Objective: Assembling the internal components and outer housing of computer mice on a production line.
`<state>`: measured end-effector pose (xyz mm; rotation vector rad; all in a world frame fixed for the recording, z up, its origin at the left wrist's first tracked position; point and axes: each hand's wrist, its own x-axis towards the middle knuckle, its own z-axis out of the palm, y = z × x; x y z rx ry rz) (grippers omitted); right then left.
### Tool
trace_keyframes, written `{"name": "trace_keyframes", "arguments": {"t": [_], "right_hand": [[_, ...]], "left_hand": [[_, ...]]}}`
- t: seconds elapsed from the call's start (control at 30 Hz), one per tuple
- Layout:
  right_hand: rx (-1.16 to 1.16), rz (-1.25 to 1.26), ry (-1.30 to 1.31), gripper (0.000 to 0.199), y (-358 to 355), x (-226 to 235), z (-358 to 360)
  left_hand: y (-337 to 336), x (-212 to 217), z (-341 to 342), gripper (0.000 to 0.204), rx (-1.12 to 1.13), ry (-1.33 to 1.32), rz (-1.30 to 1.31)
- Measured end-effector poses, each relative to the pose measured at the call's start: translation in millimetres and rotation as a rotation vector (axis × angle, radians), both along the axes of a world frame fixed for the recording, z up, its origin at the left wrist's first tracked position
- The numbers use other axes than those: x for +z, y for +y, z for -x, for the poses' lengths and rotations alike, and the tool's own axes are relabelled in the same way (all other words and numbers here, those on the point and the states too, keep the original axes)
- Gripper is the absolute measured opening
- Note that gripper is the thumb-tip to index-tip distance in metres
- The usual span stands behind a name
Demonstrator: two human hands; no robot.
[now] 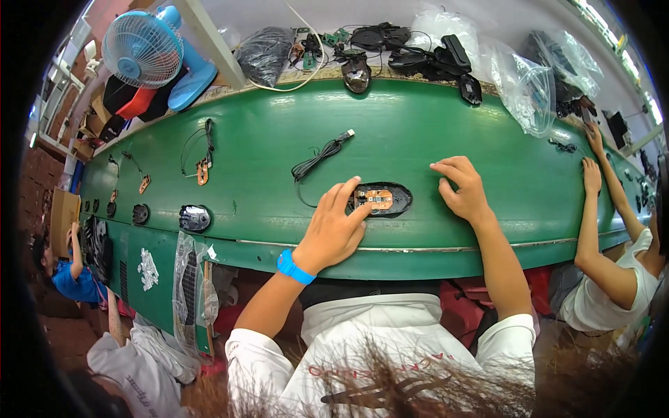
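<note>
On the green belt in front of me lies a black computer mouse base (401, 201), its cover off and an orange-brown circuit board (380, 200) inside. My left hand (333, 226), with a blue band on its wrist, grips the left end of this base, the thumb resting by the board and the fingers at the far rim. A black cable (322, 160), bundled and ending in a USB plug, runs from the base and lies beyond my left hand. Off to the right, my right hand (463, 189) hovers over the belt, fingers loosely bent and apart from the thumb; I see nothing in it.
More circuit boards with cables (203, 171) and black mouse shells (194, 218) sit along the belt to the left. A blue fan (143, 56) stands at the far left. Bagged parts and a mouse (357, 75) line the back ledge. A co-worker's hands (591, 174) work at the right.
</note>
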<state>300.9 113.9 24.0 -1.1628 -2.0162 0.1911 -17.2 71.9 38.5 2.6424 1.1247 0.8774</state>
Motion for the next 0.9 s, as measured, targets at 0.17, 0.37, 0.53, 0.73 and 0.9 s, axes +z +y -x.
{"name": "trace_keyframes", "arguments": {"t": [0.17,0.37,0.53,0.73,0.9], "right_hand": [[-0.061,0.040,0.006,0.034,-6.5,1.9,-8.6],[-0.153,-0.030,-0.159,0.038,18.4,-5.5,-17.1],[-0.547,-0.275,-0.325,0.040,91.7,-12.6,-85.3],[-0.971,-0.390,-0.215,0.043,148.0,-37.1,-220.5],[-0.989,-0.051,-0.458,0.053,157.5,-65.6,-285.0]], "left_hand": [[-32.8,17.8,13.0,0.039,0.069,-0.106,0.105],[-66.2,-21.5,66.2,0.030,0.410,-0.097,0.077],[-57.1,-24.8,51.0,0.027,0.571,-0.167,0.051],[-63.4,-25.8,57.1,0.025,0.664,-0.188,-0.021],[-51.3,-17.3,51.4,0.023,0.616,-0.244,-0.023]]}}
